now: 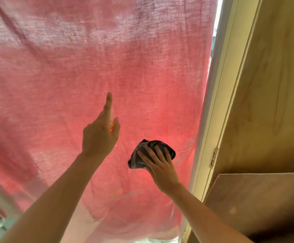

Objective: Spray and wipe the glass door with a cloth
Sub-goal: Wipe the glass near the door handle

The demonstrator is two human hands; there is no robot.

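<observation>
The glass door point(160, 76) fills most of the view, with a pink-red fabric point(72, 58) hanging behind it. My right hand point(160, 165) lies with spread, straight fingers on a bunched dark grey cloth point(137, 156) with a green patch and presses it against the lower right of the glass. To its left my left hand point(99, 135) is raised in front of the glass with the index finger pointing up. Its other fingers curl round a small spray bottle point(111, 126), of which only an orange bit and a pale strip show.
The pale door frame point(218, 102) runs down the right side of the glass. Beside it stands a wooden cabinet door point(274, 85) with a hinge point(214, 156), and a wooden panel point(258, 199) juts out below. The fabric's hem ends near the bottom of the glass.
</observation>
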